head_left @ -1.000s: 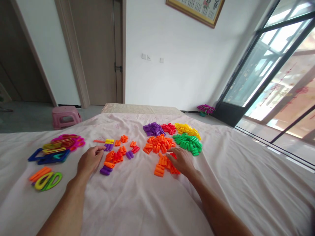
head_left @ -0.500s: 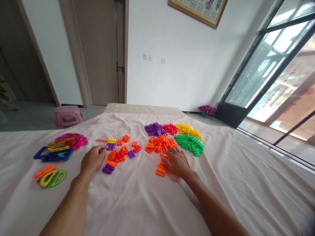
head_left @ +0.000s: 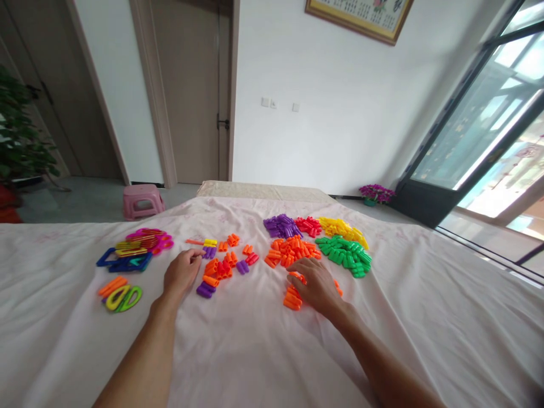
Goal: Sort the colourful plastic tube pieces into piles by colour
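Observation:
My left hand (head_left: 182,273) rests on the cloth with its fingers curled together, close beside a small yellow-and-purple tube cluster (head_left: 209,249). Whether anything is inside that pinch is hidden. To its right lie joined orange tube pieces (head_left: 223,268) and a purple pair (head_left: 206,289). My right hand (head_left: 317,286) hovers low over loose orange tubes (head_left: 292,298), palm down, thumb apart from the fingers. Its fingertips reach the near edge of the orange tube pile (head_left: 291,250). I cannot see anything held there; the palm hides part of the orange tubes.
Behind the orange pile are purple (head_left: 281,225), red (head_left: 309,226), yellow (head_left: 342,231) and green tube piles (head_left: 346,254). At left lie blue frames (head_left: 130,261), pink flat pieces (head_left: 164,242) and yellow-green scissors (head_left: 121,298). A pale cloth (head_left: 246,351) covers the table.
The view has turned left, so everything sits farther right in the picture. My right hand has shifted slightly over the orange tubes; my left stays beside the yellow-and-purple cluster.

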Demonstrator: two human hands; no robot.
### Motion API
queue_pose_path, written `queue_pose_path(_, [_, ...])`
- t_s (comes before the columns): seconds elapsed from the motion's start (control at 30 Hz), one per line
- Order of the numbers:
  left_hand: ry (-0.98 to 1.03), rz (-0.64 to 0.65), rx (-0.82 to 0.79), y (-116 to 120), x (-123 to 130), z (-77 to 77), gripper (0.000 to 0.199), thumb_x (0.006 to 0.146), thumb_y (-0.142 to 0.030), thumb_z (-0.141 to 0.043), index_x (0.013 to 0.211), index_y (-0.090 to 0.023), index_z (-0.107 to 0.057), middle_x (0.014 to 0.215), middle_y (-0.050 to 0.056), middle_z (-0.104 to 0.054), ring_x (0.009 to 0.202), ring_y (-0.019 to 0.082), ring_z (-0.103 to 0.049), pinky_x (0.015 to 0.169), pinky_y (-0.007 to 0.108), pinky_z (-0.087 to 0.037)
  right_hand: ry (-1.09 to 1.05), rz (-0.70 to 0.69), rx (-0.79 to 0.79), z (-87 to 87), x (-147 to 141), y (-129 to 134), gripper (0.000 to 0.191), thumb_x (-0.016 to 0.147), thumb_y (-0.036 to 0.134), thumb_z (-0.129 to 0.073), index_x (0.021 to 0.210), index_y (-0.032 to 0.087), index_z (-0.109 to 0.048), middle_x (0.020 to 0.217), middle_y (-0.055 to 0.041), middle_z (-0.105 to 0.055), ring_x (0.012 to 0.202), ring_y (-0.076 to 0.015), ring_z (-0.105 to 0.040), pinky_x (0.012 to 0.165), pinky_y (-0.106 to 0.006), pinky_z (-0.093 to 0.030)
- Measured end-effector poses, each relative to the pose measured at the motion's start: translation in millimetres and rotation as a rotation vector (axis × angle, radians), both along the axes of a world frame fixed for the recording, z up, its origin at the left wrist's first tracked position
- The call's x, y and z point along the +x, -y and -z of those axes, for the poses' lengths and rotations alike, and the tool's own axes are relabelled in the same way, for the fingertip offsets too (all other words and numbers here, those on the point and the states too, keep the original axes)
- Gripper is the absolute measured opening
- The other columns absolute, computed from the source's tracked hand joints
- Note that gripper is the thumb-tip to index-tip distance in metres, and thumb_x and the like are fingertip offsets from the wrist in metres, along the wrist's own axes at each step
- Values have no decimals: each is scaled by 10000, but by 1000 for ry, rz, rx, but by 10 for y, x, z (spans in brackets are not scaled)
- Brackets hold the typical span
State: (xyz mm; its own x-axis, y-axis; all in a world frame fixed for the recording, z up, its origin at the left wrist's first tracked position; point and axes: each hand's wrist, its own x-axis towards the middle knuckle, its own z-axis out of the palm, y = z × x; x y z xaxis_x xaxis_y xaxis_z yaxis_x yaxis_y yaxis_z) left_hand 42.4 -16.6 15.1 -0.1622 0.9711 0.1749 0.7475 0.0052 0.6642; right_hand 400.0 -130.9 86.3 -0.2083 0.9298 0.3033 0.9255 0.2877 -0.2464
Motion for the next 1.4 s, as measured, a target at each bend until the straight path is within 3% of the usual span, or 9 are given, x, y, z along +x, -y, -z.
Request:
queue_pose_path(0.17, [1, -13, 1, 23, 3, -9, 315, 886, -334, -476, 1067, -277, -728, 1131, 19, -735, 977, 211, -665, 785, 283, -455, 24, -128, -99, -112, -674, -127, 282, 959, 250, -537, 1201, 245, -683, 1138, -64, -698, 1078, -200, -622, 928, -303, -438])
queue_pose_path(0.3, [6, -5, 9, 36, 8, -16, 313, 888, -328, -480, 1069, -273, -729, 1128, 22, -739, 987, 206, -670, 781, 276, -457, 184, -35, -149, 3, -1127, -345, 261, 982, 319, -506, 1139, 203, -680, 1119, -109, -675, 1032, -243, -631, 834, -332, -477])
queue_pose_path(0.47, [-11, -15, -21, 27, 13, -19, 323, 895, -344, -472, 1090, -292, -726, 1175, 10, -731, 1021, 215, -665, 785, 285, -455, 290, -8, -165, 173, -1335, -529, 293, 936, 374, -600, 1141, 174, -661, 1154, -129, -664, 1076, -286, -612, 830, -363, -497])
queue_pose_path(0.67, [-38, 0, -15, 8, -4, 3, 334, 898, -360, -468, 1094, -287, -728, 1192, 27, -725, 1025, 228, -668, 800, 288, -466, 264, -51, -175, 205, -1270, -556, 277, 991, 219, -440, 1138, 183, -673, 1136, -139, -677, 1038, -254, -639, 804, -327, -490])
queue_pose_path(0.87, [-35, 5, 13, 8, -3, 20, 321, 903, -348, -475, 1080, -270, -732, 1180, 37, -732, 1015, 233, -674, 797, 292, -473, -6, -103, -168, -35, -907, -617, 280, 970, 235, -483, 1131, 207, -710, 1075, -77, -729, 971, -190, -667, 812, -250, -453])
queue_pose_path(1.0, [-30, 5, 3, 15, 1, 13, 329, 907, -350, -463, 1095, -272, -722, 1202, 29, -722, 1042, 234, -663, 812, 297, -464, -95, -45, -115, -279, -448, -969, 274, 954, 215, -495, 1053, 177, -747, 1010, -62, -754, 921, -174, -666, 778, -230, -436])
queue_pose_path(1.13, [-29, 8, -6, 15, 1, 9, 341, 910, -359, -453, 1115, -280, -714, 1213, 22, -713, 1056, 233, -654, 824, 301, -457, -14, 129, -85, -401, -121, -1443, 269, 942, 223, -510, 1072, 182, -742, 1010, -45, -752, 908, -167, -661, 736, -220, -420])
queue_pose_path(1.23, [-17, 12, 4, 3, -2, 22, 329, 906, -347, -456, 1094, -280, -717, 1196, 18, -716, 1042, 222, -655, 827, 293, -457, 59, 203, -110, -371, -74, -1720, 268, 935, 214, -512, 1062, 164, -743, 1012, -65, -752, 915, -172, -664, 715, -219, -409])
queue_pose_path(1.4, [24, 12, 18, -25, -15, 49, 310, 899, -326, -472, 1068, -270, -727, 1180, 25, -725, 1043, 211, -660, 852, 274, -463, 119, 181, -161, -214, -215, -1999, 263, 914, 204, -525, 981, 141, -772, 956, -98, -760, 878, -187, -681, 705, -231, -423])
